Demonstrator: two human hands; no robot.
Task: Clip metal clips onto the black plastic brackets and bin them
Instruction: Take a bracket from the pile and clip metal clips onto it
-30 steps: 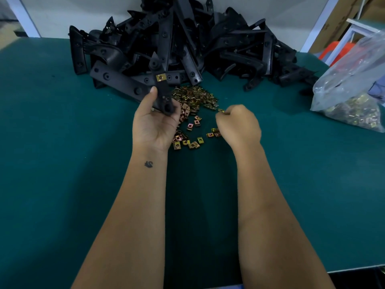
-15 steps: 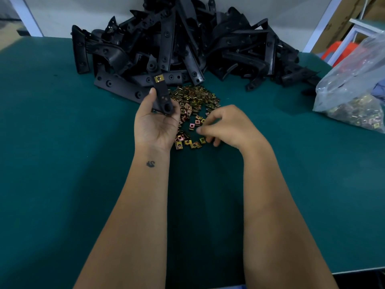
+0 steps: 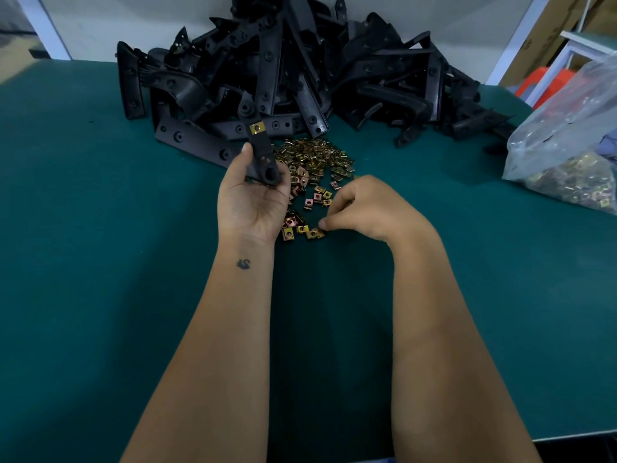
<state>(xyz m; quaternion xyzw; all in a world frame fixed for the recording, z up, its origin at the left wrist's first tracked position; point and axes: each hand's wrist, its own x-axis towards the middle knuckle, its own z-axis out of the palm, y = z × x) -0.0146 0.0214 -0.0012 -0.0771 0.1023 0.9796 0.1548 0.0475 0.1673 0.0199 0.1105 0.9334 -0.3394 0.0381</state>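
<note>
Behind, bracket pile; rightward, clip bag on table.

Both my forearms were bare, no sleeves, gloves, rings or watch showing. On the inside of my left wrist I saw a small dark swan-shaped tattoo.

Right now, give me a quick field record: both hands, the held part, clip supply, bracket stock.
left hand: grips one black bracket, upright
fitted clip: one on that bracket
right hand: fingers curled at loose metal clips; a pinched clip cannot be confirmed
bracket pile: behind the clips
clip bag: far right of the table
</note>
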